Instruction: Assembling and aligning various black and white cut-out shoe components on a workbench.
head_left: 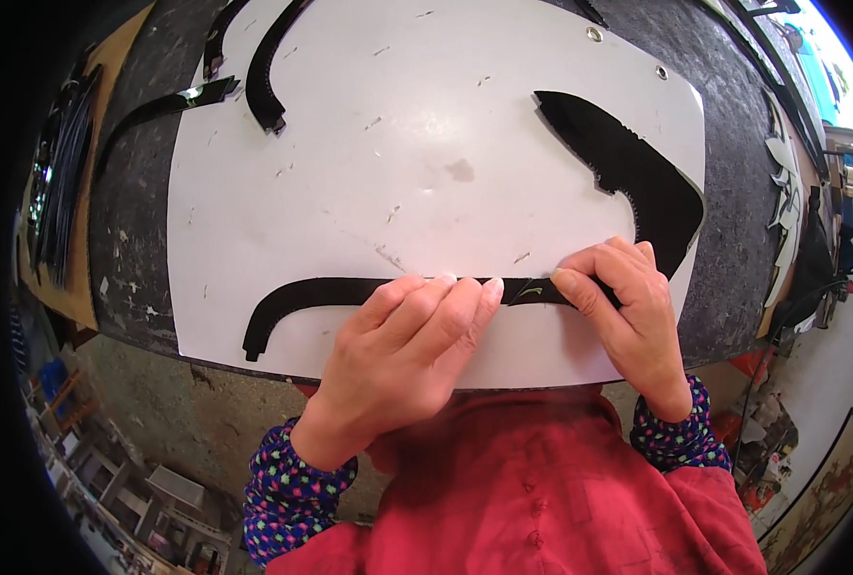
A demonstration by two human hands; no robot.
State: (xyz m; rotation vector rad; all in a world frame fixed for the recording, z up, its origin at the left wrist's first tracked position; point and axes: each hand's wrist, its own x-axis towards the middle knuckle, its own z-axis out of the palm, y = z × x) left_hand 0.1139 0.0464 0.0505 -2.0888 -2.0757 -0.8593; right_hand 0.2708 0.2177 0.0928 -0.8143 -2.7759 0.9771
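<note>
A narrow black strip [297, 295] with a curved left end lies along the near part of a white sheet [350, 182]. The curled fingers of my left hand [402, 350] press down on it, fingertips close together near its right end. There it meets the end of a wider black piece [661, 192], which bends away to the upper right and has a notched inner edge. My right hand [637, 316] pinches this piece's narrow end between thumb and fingers. A small light green mark shows at the join between the hands. The material's kind cannot be made out.
More curved black strips [263, 81] lie at the sheet's upper left. A bundle of dark strips [62, 182] rests on a brown board at the far left. Two metal eyelets [594, 34] sit in the sheet's far edge. White scraps [785, 182] lie on the dark table's right.
</note>
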